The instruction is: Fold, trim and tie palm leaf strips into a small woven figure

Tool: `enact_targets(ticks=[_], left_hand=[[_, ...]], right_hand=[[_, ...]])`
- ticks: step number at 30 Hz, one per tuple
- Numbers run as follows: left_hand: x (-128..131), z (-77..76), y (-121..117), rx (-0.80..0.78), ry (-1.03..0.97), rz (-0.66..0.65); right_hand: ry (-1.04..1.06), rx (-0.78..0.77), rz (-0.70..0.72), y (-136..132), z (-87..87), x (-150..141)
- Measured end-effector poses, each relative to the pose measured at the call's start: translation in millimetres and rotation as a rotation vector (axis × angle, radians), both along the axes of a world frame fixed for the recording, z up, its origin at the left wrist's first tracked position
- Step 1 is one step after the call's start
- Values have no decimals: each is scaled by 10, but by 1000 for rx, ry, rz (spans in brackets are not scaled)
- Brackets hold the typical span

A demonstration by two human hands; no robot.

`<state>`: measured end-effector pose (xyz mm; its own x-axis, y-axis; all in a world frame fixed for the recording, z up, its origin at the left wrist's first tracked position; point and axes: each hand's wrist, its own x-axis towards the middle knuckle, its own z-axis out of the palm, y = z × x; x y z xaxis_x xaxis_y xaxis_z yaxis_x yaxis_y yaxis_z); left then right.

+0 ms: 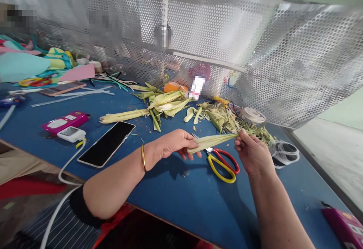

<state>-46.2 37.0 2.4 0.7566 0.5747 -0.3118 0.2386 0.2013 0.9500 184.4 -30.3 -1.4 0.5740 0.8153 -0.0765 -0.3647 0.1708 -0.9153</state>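
A pale green corn husk (214, 141) is stretched between my two hands above the blue table. My left hand (181, 143) pinches its wide end, thumb on top. The narrow tip is gripped between the thumb and fingers of my right hand (252, 150). Beneath the husk lie scissors (224, 166) with one red and one yellow handle, their blades partly hidden by my left hand and the husk. Beyond my left hand sits a bundle of corn husks (167, 103). A heap of husk scraps (221, 116) lies behind the held piece.
A black-screened phone (107, 143) and a magenta power bank (65, 122) with a white device and cable (70, 133) lie on the left. Coloured sheets (24, 67) pile up at far left. A perforated metal screen (210, 33) borders the back. Another magenta case (342, 222) rests at right.
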Motion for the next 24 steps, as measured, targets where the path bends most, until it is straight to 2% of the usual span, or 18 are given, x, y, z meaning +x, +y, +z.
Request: enact_targets(ticks=[5, 7, 9, 12, 13, 15, 18, 21, 23, 24], left_hand=[[-52, -37, 103, 37, 1, 51], [-82, -27, 152, 130, 25, 122], [-89, 5, 175, 361, 35, 263], [-20, 81, 114, 812, 31, 444], [28, 110, 69, 908, 36, 468], [158, 166, -41, 1008, -6, 393], [405, 225, -181, 924, -55, 212], [645, 224, -227, 699, -117, 103], [764, 188, -220, 524, -136, 96], [805, 161, -213, 487, -135, 132]], right_hand=[[-31, 42, -56, 1, 1, 12], [-46, 56, -74, 4, -4, -5], [-70, 73, -86, 5, -11, -49], [-126, 107, -82, -2, -32, -165], [-149, 117, -76, -6, -43, -210], [-197, 118, -50, -17, -65, -296], [-275, 104, 11, -37, -83, -377], [-360, 113, 41, -54, -59, -383], [-398, 118, 24, -60, -25, -361], [-408, 121, 13, -61, -9, -348]])
